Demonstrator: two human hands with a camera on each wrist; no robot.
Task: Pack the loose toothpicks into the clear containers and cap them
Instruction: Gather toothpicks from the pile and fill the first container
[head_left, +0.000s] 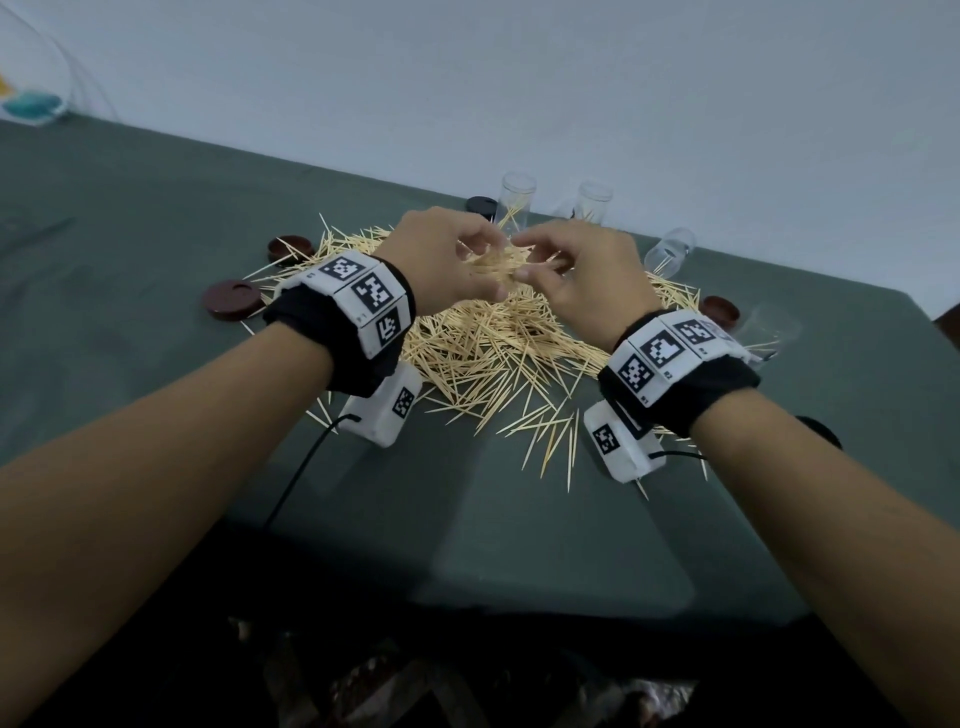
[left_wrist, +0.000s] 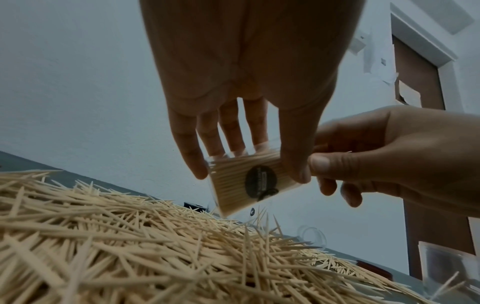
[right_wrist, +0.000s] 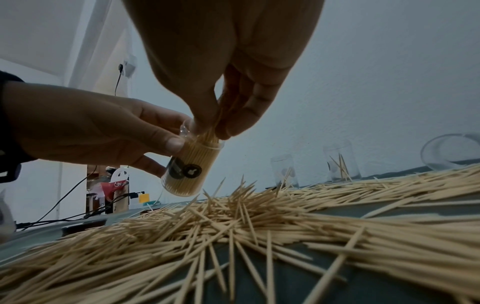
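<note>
A: We're holding a clear container (right_wrist: 188, 168) in our left hand (right_wrist: 85, 125), thumb and curled fingers wrapped round its wall. It's tilted and raised just above the heap of loose toothpicks (head_left: 498, 358), not touching it.

B: And it's packed nearly full, a dark round label (left_wrist: 261, 182) showing on its side. Our right hand (right_wrist: 221, 61) is coming down on its open mouth, fingertips (right_wrist: 228, 127) pinching a small bundle of toothpicks (right_wrist: 211, 134) whose ends are sitting inside the rim.

A: From the head camera we're seeing both hands meeting over the far side of the heap, on the dark green table (head_left: 156, 218).

B: Behind our hands two more clear containers (head_left: 515, 205) are standing upright by the wall, each with a few sticks inside. Another one (head_left: 670, 252) is lying on its side to the right of them.

A: We're also noticing brown caps (head_left: 232, 300) lying loose round the heap: two on the left edge, one on the right (head_left: 719, 312), and a black cap (head_left: 480, 206) beside the upright containers.

B: The held container is uncapped.
</note>
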